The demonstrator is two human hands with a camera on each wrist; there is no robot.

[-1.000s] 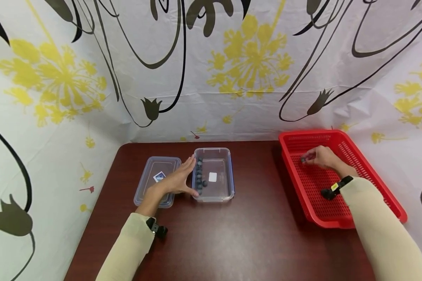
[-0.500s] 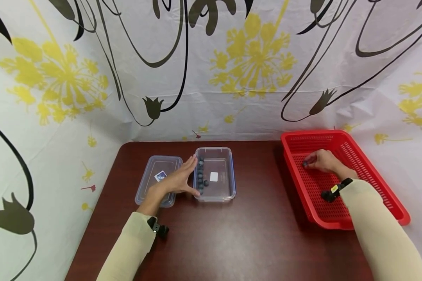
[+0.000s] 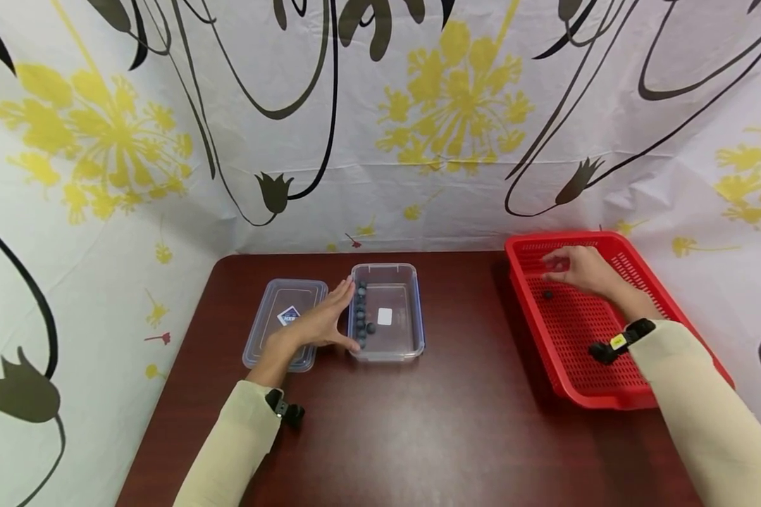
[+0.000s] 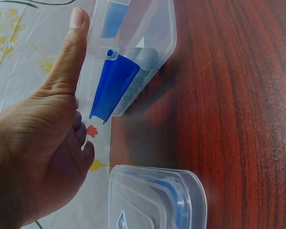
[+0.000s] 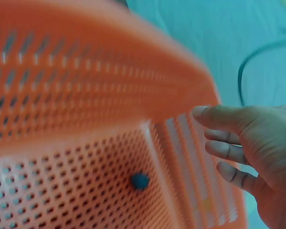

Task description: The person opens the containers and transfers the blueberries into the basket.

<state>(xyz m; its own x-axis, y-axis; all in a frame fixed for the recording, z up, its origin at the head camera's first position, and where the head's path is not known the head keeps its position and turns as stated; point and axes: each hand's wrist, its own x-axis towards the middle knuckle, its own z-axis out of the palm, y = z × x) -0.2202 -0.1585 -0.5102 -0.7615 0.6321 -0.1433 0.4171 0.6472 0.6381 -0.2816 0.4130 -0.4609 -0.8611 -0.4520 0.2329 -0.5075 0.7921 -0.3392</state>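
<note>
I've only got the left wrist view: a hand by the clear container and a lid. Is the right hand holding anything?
Observer: No, the right hand is empty, over the red basket.
Operator: Anything left in there?
Observer: One small dark ball shows on the basket's floor.
Operator: And how do the ones in the container lie? I see just a blur through its wall.
Observer: Most run in a line along the side by the left hand; a single ball sits just off it.
</note>
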